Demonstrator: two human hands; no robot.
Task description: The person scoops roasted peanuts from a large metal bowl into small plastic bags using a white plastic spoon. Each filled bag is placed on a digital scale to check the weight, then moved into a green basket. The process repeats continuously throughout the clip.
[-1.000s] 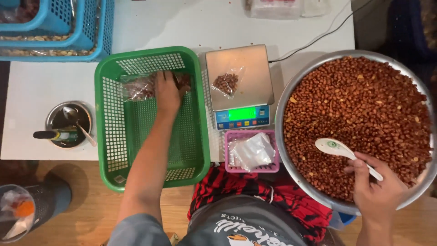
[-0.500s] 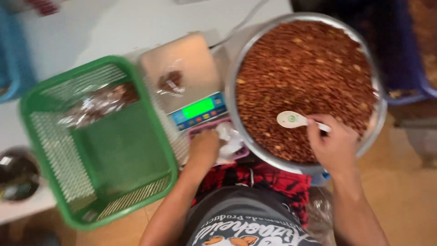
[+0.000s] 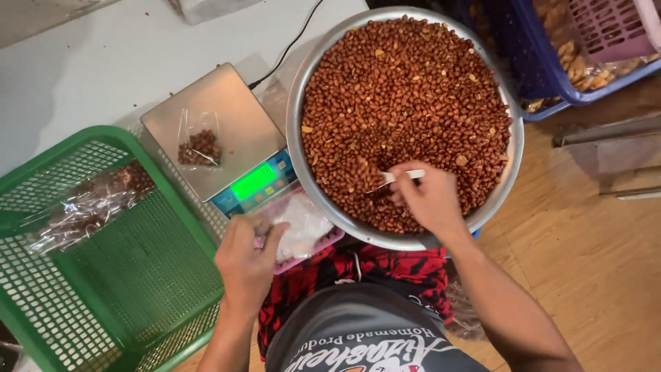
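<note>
At the far left sits a green basket (image 3: 103, 275) with a sealed clear packet of peanuts (image 3: 89, 203) lying against its upper wall. Just beside it, on the white table (image 3: 103, 62), stands a kitchen scale (image 3: 220, 134) with a lit green display, and on its steel plate rests a small clear bag (image 3: 198, 143) with a few peanuts inside. Below the scale the person's left hand (image 3: 246, 258) is half curled, fingers reaching into a small pink tray (image 3: 313, 248) of empty clear bags (image 3: 299, 224) and touching the top one; whether it has pinched one fast I cannot tell. To the right a wide metal bowl (image 3: 303, 89) is heaped with red-brown peanuts (image 3: 406, 89). The right hand (image 3: 427, 200) is closed round the handle of a white spoon (image 3: 403, 176), whose end is dug into the nuts near the bowl's near side. Further right, on the wooden floor, a blue crate (image 3: 551, 93) holds a pink basket (image 3: 606, 27)
</note>
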